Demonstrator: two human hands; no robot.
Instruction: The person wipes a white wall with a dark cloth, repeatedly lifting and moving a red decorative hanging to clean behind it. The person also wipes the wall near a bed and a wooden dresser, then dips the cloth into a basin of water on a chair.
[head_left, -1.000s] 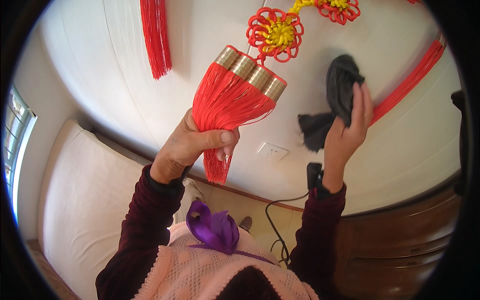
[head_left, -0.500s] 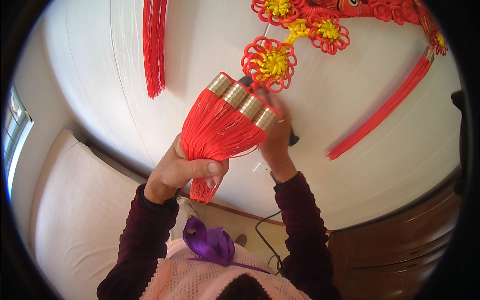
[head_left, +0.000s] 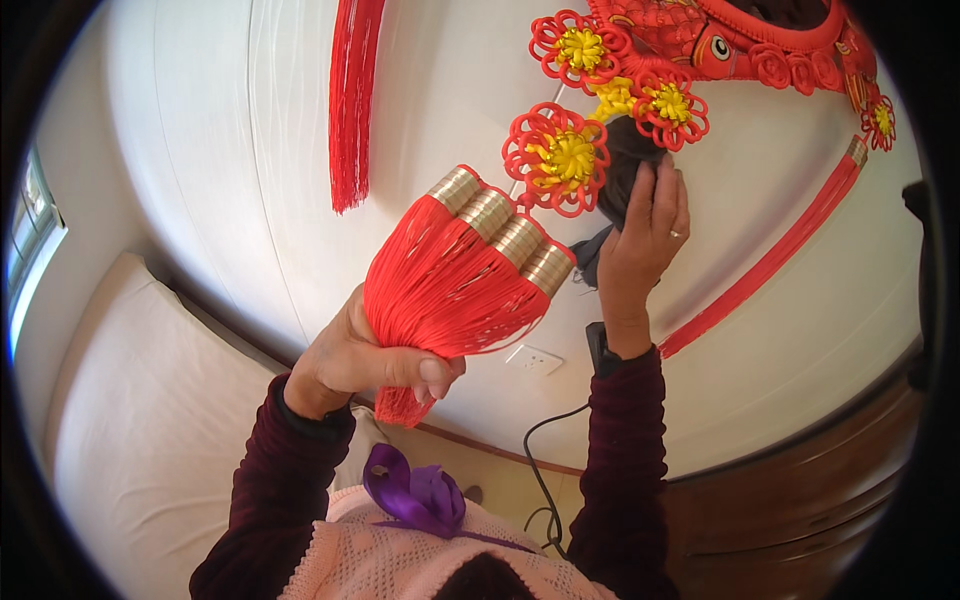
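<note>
My left hand [head_left: 375,360] is wrapped round a bunch of red tassels [head_left: 450,285]; their gold-banded tops fan out above my fist and the thread ends hang below it. From those tops a cord runs up to a knotted red flower with a yellow centre [head_left: 563,158]. My right hand [head_left: 650,215], a ring on one finger, presses a dark grey cloth [head_left: 628,170] just right of that flower, against the wall and below a second knotted flower [head_left: 672,105]. The fingers lie over the cloth, and part of it trails beneath the hand.
A red fish-shaped ornament [head_left: 680,40] hangs at the upper right. Single red tassels hang left [head_left: 352,110] and right [head_left: 770,255] against the white wall. A wall socket [head_left: 535,360], a black cable [head_left: 540,470], a covered couch [head_left: 170,440] and a brown wooden cabinet [head_left: 800,520] stand lower.
My right hand has come out from behind the tassel tops and moved up and right with the grey cloth. My left hand keeps its grip on the tassels; the view has shifted a little.
</note>
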